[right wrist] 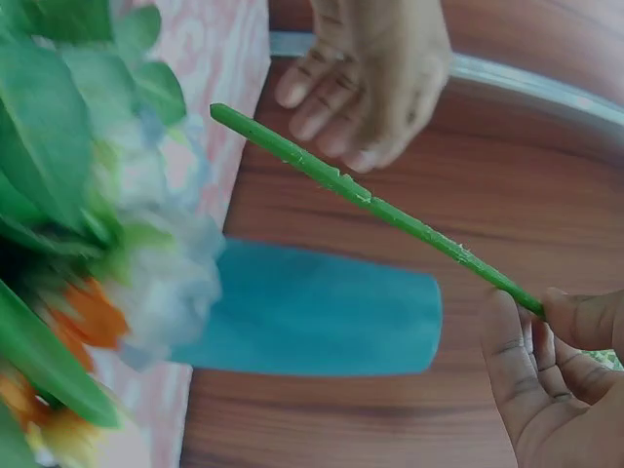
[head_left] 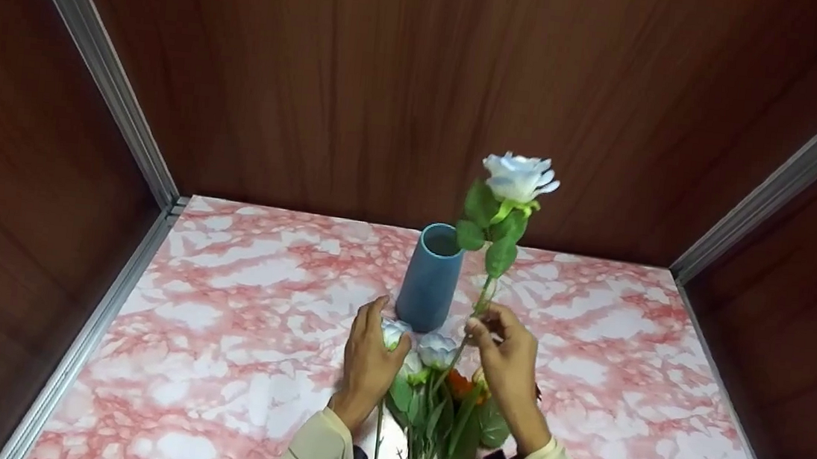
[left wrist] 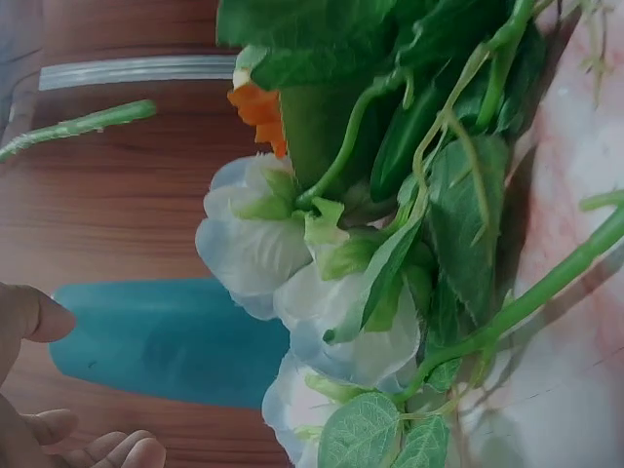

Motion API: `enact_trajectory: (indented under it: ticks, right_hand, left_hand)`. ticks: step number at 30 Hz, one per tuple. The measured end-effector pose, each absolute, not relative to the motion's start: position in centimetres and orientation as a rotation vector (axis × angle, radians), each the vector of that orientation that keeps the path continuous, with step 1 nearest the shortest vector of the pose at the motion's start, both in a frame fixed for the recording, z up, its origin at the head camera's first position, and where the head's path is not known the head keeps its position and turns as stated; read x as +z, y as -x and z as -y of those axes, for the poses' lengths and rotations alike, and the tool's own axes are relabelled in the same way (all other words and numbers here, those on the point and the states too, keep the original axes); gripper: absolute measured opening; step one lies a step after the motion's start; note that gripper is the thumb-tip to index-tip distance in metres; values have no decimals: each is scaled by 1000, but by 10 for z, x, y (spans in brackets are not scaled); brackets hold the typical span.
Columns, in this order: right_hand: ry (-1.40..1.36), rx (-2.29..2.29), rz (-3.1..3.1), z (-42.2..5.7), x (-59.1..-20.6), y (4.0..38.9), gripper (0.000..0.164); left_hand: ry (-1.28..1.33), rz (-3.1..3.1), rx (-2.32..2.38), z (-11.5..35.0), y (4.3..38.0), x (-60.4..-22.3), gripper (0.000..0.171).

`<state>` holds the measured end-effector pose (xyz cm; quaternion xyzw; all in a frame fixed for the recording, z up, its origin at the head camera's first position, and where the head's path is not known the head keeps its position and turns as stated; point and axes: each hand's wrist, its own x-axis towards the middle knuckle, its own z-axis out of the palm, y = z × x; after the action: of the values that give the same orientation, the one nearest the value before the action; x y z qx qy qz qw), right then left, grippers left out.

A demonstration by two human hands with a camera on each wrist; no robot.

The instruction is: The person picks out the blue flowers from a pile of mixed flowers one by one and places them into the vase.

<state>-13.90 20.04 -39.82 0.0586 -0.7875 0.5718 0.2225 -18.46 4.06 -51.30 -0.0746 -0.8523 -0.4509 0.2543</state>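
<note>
A white rose [head_left: 518, 179] with green leaves stands raised, its stem pinched between the thumb and fingers of my right hand [head_left: 512, 356]. In the right wrist view the bare lower end of that green stem [right wrist: 331, 180] slants out from the fingertips. My left hand [head_left: 372, 357] is beside the other white flowers [head_left: 436, 351], its fingers loosely bent with nothing held between them. The left wrist view has its thumb and fingertips [left wrist: 44, 317] apart from the blooms. Behind both hands an upright blue vase [head_left: 429, 284] shows its open mouth.
Below and between the hands lies a bunch of flowers with green stems [head_left: 425, 441], several white blooms and an orange flower [head_left: 459, 383]. The table [head_left: 234, 333] has a red and white marbled top. Wood-look panels [head_left: 392, 93] with metal edge strips [head_left: 111, 85] enclose it.
</note>
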Motion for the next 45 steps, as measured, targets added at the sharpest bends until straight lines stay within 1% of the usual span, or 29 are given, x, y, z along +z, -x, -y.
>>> enact_trajectory:
  ticks: [4,10,20,27,33,37,45]
  right_hand:
    - [-161,1612,2143,-206,-388,149,13]
    - [-157,1574,2102,-212,-373,164,11]
    - [-318,1419,2063,-213,-351,184,12]
    - [-295,1428,2018,-214,-350,202,14]
    - [-287,1353,1998,-219,-352,220,15]
    - [-256,1226,2012,-219,-346,225,14]
    - [-274,1241,1992,-201,-314,212,14]
  left_hand:
    - [211,2318,-1226,-43,191,-518,59]
    - [228,2302,-1203,-49,198,-527,60]
    - [181,2310,-1200,-61,214,-527,61]
    - [104,2429,-1241,-67,222,-517,66]
    - [131,2364,-1304,-74,232,-517,66]
    - [139,2319,-1336,-78,237,-518,68]
    - [85,2350,-1385,-84,241,-516,78]
